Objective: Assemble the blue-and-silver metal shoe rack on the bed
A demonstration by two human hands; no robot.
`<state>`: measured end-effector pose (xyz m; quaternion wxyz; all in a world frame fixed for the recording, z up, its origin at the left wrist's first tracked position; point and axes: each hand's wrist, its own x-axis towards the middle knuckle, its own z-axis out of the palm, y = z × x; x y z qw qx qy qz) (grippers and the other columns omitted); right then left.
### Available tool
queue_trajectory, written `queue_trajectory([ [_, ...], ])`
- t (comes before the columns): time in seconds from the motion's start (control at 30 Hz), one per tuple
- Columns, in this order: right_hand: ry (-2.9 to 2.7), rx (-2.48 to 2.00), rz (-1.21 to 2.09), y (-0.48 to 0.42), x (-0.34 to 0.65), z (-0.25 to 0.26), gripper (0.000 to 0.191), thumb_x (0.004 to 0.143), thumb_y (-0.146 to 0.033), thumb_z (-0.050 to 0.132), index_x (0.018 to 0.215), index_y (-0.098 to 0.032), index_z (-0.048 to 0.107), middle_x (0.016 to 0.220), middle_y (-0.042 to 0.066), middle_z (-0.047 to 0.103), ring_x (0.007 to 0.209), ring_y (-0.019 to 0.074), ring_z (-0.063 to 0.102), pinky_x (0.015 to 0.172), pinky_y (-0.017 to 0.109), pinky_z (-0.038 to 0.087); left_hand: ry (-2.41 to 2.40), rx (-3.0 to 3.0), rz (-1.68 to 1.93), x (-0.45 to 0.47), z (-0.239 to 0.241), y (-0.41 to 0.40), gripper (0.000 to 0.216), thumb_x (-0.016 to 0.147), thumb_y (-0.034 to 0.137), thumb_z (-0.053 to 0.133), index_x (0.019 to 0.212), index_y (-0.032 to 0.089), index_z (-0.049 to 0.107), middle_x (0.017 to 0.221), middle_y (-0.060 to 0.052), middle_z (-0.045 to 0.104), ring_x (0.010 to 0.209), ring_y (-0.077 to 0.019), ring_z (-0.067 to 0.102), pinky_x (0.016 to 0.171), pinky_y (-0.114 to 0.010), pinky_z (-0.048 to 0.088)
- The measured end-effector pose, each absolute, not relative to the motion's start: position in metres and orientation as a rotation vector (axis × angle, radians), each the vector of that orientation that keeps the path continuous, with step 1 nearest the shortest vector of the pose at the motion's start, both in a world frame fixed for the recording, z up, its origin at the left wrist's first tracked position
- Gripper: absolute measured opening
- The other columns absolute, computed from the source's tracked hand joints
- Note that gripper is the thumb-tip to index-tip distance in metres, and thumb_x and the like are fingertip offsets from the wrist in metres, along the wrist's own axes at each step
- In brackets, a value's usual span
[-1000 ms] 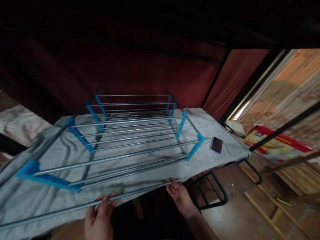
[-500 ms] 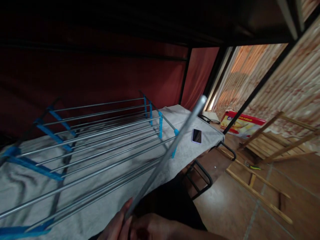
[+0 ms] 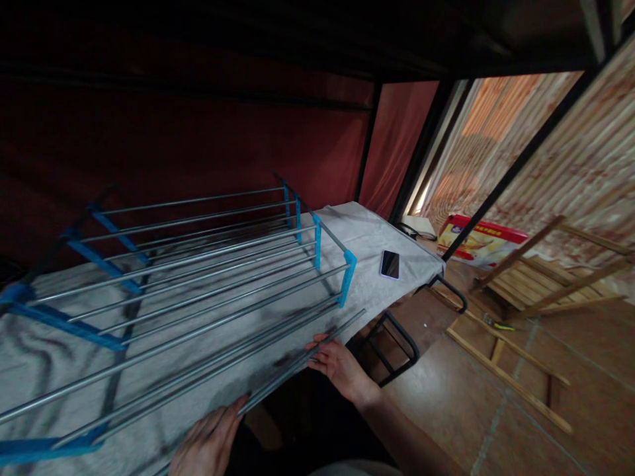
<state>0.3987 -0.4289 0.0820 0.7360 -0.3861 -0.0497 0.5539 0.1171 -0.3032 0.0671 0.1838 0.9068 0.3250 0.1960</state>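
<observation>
A drying rack (image 3: 208, 264) with grey metal bars and blue plastic joints lies spread out on a grey blanket (image 3: 381, 228). In front of it, along the blanket's near edge, is a thin metal rod (image 3: 282, 380), slanting up to the right. My left hand (image 3: 211, 436) is closed round the rod's lower part, its knuckles upward. Farther along, my right hand (image 3: 342, 370) holds the rod loosely between thumb and fingers. Both hands are apart from the rack. The rod's lower end is partly hidden by my left hand.
A phone (image 3: 390, 264) lies on the blanket beyond the rack. Black bed-frame posts (image 3: 516, 165) rise at the right. On the tiled floor are a wooden frame (image 3: 510, 370), a wooden chair (image 3: 536, 277) and a red and yellow box (image 3: 481, 241).
The rod has swung down from a raised slant to low along the blanket's edge. My right hand has moved up and right along it; my left hand has shifted slightly left.
</observation>
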Motion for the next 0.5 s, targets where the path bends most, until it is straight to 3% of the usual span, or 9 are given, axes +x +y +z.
queue_trajectory([
  [0.23,-0.036,-0.961,1.036,-0.404,0.422,0.048,0.038,0.062,-0.037,0.090,0.082,-0.020,0.064,0.076,-0.001,0.069,0.068,0.0166,0.067,0.077,0.035,0.055,1.132,2.461,0.491,0.092,0.055,-0.276,0.036,0.080,0.057,0.053,0.099,0.037,0.075,0.096,-0.006,0.077,0.085,-0.0309,0.071,0.080,-0.039,0.055],
  [0.5,0.035,-0.972,0.976,-0.401,0.442,0.027,0.032,0.062,-0.030,0.087,0.081,-0.021,0.062,0.080,0.002,0.073,0.075,0.0181,0.070,0.078,0.034,0.057,1.343,2.269,0.556,0.052,0.045,-0.258,0.030,0.069,0.055,0.058,0.084,0.034,0.072,0.095,-0.008,0.075,0.094,-0.0360,0.067,0.098,-0.050,0.046],
])
